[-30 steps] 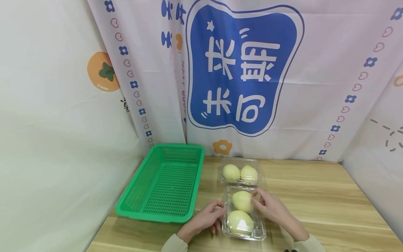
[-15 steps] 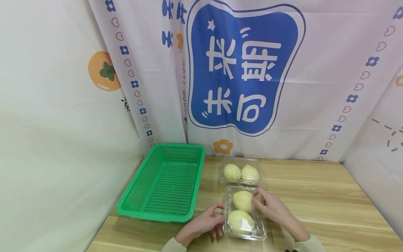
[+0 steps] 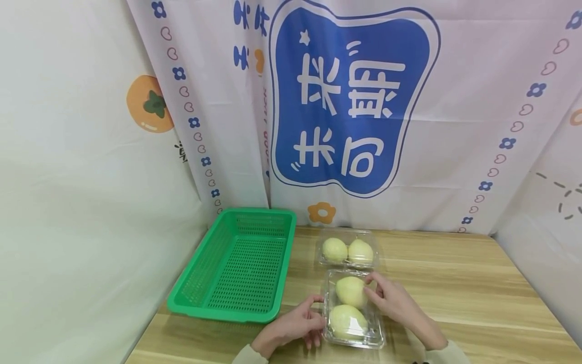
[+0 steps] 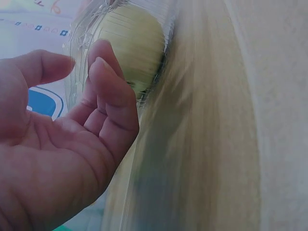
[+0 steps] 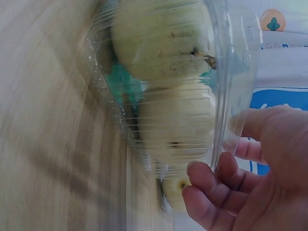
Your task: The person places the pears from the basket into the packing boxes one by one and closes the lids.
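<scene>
A clear plastic clamshell box (image 3: 377, 336) lies on the table in the head view, its lid over two pale yellow pears (image 3: 347, 322). At its left edge is my left hand (image 3: 297, 322), a finger and the thumb reaching the rim. In the left wrist view the fingers (image 4: 113, 89) bend loosely beside the box wall, thumb apart from them. My right hand (image 3: 391, 301) pinches the rim at the upper right corner. From the right wrist view, the thumb lies on the lid side and the bent fingers (image 5: 204, 180) meet the rim. The exact thumb contact is partly hidden.
A second clear box (image 3: 347, 233) with two pears stands just behind the first. A green perforated plastic basket (image 3: 284, 268) with nothing in it stands to the left. The wooden table (image 3: 454, 288) ends at printed cloth hangings (image 3: 436, 202) behind and on both sides.
My left hand has shifted slightly towards me along the box's left edge, its index finger now straighter. The right hand and both boxes stay put.
</scene>
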Available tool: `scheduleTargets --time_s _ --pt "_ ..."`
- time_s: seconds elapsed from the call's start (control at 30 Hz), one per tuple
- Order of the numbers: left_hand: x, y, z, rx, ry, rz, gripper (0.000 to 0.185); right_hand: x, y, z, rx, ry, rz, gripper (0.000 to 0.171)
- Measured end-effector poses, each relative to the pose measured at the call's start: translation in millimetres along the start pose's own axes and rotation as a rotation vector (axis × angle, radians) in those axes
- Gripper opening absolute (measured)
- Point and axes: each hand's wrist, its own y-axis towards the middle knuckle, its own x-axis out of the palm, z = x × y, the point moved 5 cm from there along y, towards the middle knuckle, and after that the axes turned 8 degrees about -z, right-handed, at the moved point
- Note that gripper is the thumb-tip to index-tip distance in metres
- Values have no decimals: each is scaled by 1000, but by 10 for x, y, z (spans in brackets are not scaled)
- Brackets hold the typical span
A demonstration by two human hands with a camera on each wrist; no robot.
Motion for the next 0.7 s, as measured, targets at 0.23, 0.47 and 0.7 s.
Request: scheduleTargets --time_s 0.23,0.47,0.7 --pt "10 -14 -12 23 8 -60 74 -6 -5 -12 -4 -1 -3 17" --pt "28 -28 -7 37 10 -95 76 -8 -10 -26 -5 -1 3 18" --pt "20 -32 -13 41 3 -89 80 19 -9 -6 -2 -3 4 18"
